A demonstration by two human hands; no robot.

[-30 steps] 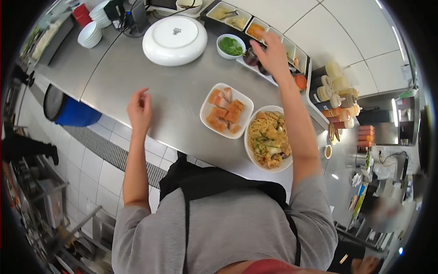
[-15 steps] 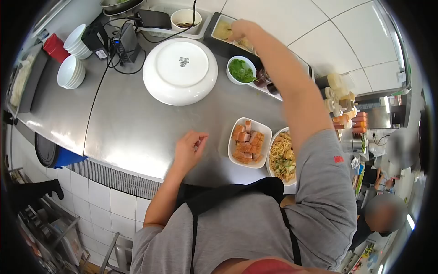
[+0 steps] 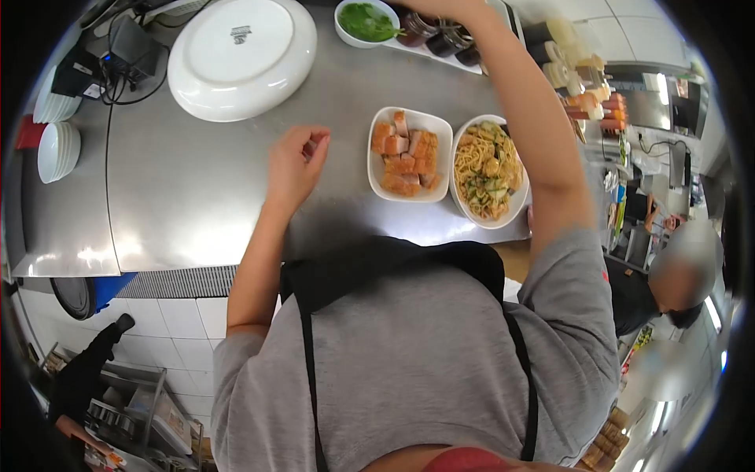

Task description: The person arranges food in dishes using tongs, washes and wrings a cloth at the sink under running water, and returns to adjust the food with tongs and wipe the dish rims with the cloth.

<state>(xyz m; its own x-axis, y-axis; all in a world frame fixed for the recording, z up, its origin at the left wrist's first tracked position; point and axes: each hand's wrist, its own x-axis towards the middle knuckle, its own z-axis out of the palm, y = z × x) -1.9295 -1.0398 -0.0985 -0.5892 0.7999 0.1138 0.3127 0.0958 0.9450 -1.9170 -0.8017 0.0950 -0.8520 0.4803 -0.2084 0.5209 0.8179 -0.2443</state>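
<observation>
My left hand [image 3: 297,167] hovers over the steel counter with its fingers curled in, and nothing shows in it. To its right a square white bowl [image 3: 372,169] holds chunks of crispy roast pork [image 3: 409,157]. Beside that stands a round white bowl [image 3: 478,218] of noodles [image 3: 481,161] with greens. My right arm stretches past the noodles to the back of the counter. Only part of my right hand [image 3: 444,6] shows at the top edge, its fingers cut off by the frame. Near it are a small bowl of green leaves [image 3: 366,22] and several dark jars [image 3: 450,41].
A large white plate [image 3: 244,59] lies upside down at the back left. Cables and black devices [image 3: 130,59] sit left of it, by stacked white bowls [image 3: 59,152]. Squeeze bottles [image 3: 586,86] line the right. Another person [image 3: 633,287] stands at far right; another's leg shows lower left.
The view has tilted down, so the counter things sit higher in it. My right hand, earlier over a container of pale food at the back, is now mostly cut off. My left hand stays curled.
</observation>
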